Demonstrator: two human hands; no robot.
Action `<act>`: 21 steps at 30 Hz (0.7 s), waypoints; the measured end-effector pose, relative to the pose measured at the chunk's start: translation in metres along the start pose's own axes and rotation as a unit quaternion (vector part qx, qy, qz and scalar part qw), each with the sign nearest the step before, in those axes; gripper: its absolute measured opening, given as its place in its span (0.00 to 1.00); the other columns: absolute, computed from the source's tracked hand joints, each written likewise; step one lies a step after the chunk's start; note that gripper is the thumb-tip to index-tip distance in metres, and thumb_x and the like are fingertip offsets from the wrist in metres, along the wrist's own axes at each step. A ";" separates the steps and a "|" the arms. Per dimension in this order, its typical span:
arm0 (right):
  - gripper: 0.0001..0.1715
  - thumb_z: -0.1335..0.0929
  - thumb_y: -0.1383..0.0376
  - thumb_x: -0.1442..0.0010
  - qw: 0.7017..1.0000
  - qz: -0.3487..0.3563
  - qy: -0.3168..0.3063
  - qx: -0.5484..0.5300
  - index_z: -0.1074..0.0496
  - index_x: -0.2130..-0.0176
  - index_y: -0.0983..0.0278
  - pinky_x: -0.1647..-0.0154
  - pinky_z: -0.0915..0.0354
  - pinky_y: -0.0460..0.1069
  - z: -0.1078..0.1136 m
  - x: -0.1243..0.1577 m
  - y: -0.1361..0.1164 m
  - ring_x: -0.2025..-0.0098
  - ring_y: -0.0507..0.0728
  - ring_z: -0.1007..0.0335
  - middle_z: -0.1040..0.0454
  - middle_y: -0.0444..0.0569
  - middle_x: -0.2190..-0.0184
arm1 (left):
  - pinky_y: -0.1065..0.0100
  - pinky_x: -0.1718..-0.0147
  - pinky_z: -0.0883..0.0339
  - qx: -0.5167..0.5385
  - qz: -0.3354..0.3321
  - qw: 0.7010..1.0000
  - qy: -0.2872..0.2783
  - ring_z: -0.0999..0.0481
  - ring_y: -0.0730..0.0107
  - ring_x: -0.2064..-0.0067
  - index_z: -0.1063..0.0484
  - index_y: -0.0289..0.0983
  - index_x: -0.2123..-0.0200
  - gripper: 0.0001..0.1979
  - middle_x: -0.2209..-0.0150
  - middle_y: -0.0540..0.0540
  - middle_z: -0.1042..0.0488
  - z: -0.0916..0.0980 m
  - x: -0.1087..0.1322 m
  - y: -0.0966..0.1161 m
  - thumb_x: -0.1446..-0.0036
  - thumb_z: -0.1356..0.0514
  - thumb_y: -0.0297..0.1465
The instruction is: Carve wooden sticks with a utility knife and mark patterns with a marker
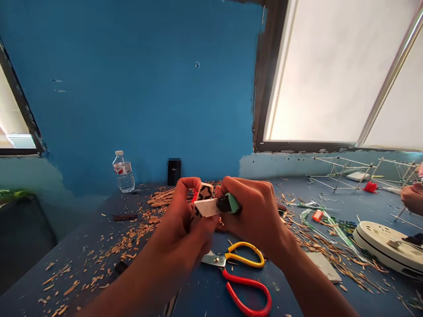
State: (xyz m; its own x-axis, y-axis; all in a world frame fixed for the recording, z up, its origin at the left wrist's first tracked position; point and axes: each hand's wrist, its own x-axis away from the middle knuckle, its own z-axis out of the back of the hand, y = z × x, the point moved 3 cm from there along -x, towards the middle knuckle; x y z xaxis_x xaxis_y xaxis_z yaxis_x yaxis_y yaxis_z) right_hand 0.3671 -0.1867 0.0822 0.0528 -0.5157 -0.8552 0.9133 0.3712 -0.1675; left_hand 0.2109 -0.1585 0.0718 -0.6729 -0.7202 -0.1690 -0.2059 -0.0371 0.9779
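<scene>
One green-handled tool, pointing left, long axis roughly crosswise

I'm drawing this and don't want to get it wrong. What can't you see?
All in the head view:
Green handle: partly covered by the right hand.
Patterned piece: partly behind the left hand and pale blade.
Scissors: tips hidden by the left hand or wrist.
Another person's hand: cut off by the right edge.
Black object: writing too small.
</scene>
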 end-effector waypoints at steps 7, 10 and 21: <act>0.05 0.35 0.67 0.50 1.000 0.008 0.001 -0.027 0.39 0.73 0.61 0.74 0.57 0.47 -0.003 0.004 -0.005 0.77 0.48 0.56 0.39 0.35 0.80 | 0.81 0.70 0.38 -0.035 -0.068 0.994 0.076 0.33 0.80 0.69 0.37 0.45 0.51 0.15 0.67 0.55 0.29 -0.013 0.008 0.003 0.37 0.36 0.31; 0.10 0.35 0.65 0.48 0.999 0.010 0.010 -0.043 0.43 0.74 0.61 0.74 0.56 0.46 -0.004 0.005 -0.006 0.76 0.48 0.57 0.44 0.35 0.81 | 0.79 0.69 0.37 -0.057 -0.079 0.990 0.101 0.32 0.78 0.68 0.37 0.45 0.51 0.16 0.65 0.54 0.29 -0.013 0.007 0.000 0.38 0.35 0.35; 0.14 0.33 0.62 0.46 0.998 -0.020 0.001 -0.056 0.44 0.75 0.61 0.75 0.55 0.46 -0.008 0.005 -0.009 0.77 0.48 0.56 0.43 0.35 0.81 | 0.76 0.80 0.46 -0.245 -0.136 0.959 0.042 0.42 0.76 0.77 0.38 0.42 0.62 0.14 0.76 0.58 0.40 0.006 -0.010 -0.009 0.36 0.37 0.43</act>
State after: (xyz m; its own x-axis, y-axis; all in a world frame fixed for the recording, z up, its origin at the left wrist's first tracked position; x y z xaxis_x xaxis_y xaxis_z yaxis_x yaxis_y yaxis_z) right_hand 0.3564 -0.1867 0.0753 0.0157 -0.5309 -0.8473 0.8636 0.4343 -0.2562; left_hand 0.2155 -0.1465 0.0643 -0.5776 -0.6907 -0.4352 0.0076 -0.5376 0.8432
